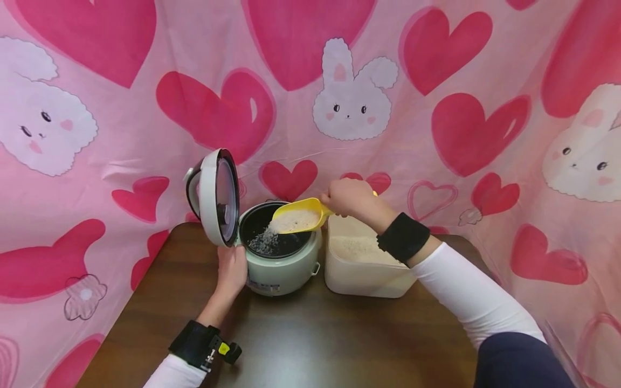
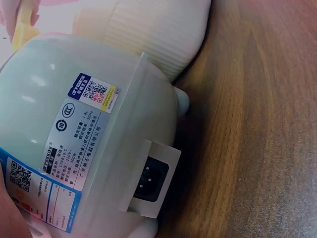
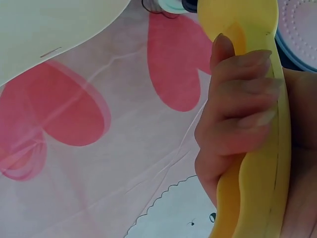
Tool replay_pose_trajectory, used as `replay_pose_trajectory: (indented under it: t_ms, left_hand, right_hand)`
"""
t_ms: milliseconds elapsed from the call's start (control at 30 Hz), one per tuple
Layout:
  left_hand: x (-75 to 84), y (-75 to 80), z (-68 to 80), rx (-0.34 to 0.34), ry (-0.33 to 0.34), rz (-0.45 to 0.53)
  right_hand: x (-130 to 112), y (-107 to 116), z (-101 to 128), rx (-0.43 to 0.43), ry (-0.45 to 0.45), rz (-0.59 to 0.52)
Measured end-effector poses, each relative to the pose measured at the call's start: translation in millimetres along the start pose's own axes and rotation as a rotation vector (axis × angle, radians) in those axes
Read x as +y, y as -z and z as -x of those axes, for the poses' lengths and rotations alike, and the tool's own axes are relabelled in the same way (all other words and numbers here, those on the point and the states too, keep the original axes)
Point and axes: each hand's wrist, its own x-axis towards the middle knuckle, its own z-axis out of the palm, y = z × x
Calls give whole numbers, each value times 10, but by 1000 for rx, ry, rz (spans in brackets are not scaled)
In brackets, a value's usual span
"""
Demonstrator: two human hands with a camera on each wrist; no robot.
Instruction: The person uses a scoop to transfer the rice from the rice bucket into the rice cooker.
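A pale green rice cooker (image 1: 283, 264) stands on the dark wooden table (image 1: 310, 334) with its lid (image 1: 215, 196) swung open to the left. My right hand (image 1: 351, 198) grips the handle of a yellow scoop (image 1: 296, 215), tilted over the cooker's black inner pot (image 1: 271, 237); rice grains spill from it into the pot. In the right wrist view my fingers (image 3: 237, 104) curl round the yellow scoop handle (image 3: 252, 148). My left hand (image 1: 232, 269) rests against the cooker's left side. The left wrist view shows the cooker's labelled body (image 2: 84, 134) and its power socket (image 2: 151, 179).
A cream rice container (image 1: 364, 264), open and full of rice, stands right of the cooker. A pink cloth (image 1: 436, 108) with hearts and bunnies hangs behind and around the table. Bare tabletop lies in front of both vessels.
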Motion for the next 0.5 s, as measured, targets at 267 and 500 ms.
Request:
replay_pose_trajectory:
  t_ms: [267, 500]
  left_hand:
    - [-4, -3, 17, 2, 5, -9]
    - [-13, -12, 34, 12, 12, -16]
  right_hand:
    - [-59, -41, 27, 137, -14, 96]
    - [-62, -114, 26, 212, -9, 87]
